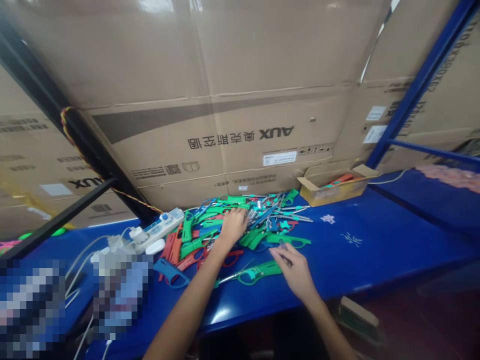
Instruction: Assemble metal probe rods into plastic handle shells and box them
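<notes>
My left hand (234, 226) reaches into a heap of stick lighter parts, its fingers slightly apart over the pieces; the fingertips are partly hidden. Green, red and blue handle halves surround it, such as a red handle half (175, 246) and a blue handle half (170, 271). Pinched in my right hand (296, 270) is a small dark piece (283, 245), too blurred to name. Just left of that hand lies an opened green stick lighter (258, 273) with its metal rod pointing left. Metal rods (300, 216) with teal parts stick out of the heap's right side.
A white power strip (161, 230) with plugs and cables borders the heap on the left. At the back right stands an open small carton (333, 192) with red parts inside. Behind the blue table (393, 235) rises a cardboard wall (232, 115). Small bits (351, 239) lie at right.
</notes>
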Demonstrator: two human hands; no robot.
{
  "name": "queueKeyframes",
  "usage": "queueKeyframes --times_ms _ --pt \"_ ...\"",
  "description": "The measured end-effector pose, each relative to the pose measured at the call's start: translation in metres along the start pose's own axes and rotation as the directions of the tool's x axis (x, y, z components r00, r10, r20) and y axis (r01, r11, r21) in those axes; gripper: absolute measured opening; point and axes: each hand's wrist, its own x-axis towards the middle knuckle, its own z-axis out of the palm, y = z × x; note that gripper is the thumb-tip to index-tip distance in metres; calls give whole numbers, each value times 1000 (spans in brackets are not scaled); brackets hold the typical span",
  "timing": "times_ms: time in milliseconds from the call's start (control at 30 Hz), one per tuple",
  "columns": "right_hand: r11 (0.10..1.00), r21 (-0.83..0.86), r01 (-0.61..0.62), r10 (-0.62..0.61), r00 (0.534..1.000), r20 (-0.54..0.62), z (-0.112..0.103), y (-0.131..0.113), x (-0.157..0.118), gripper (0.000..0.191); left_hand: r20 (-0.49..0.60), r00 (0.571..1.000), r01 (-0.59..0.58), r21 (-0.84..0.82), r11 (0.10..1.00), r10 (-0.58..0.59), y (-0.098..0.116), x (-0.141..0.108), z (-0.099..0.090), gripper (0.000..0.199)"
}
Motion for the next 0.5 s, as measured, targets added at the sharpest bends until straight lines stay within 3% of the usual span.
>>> queueKeyframes --times_ms 167,333,433,500 --pt "997 59 -54 64 980 -188 -11 5 -8 34 23 998 62 13 998 -62 -3 11 6 20" --pt "955 222 -198 273 880 -389 -53 33 -24 41 51 997 61 -26 998 -60 -6 7 4 15" --pt "954 39 -299 290 875 -387 -87 50 -20 41 64 995 75 -53 996 -72 -4 4 8 18" --pt "942 -163 -293 226 915 -335 -109 60 -8 48 63 995 86 -73 994 -81 -3 4 10 22"
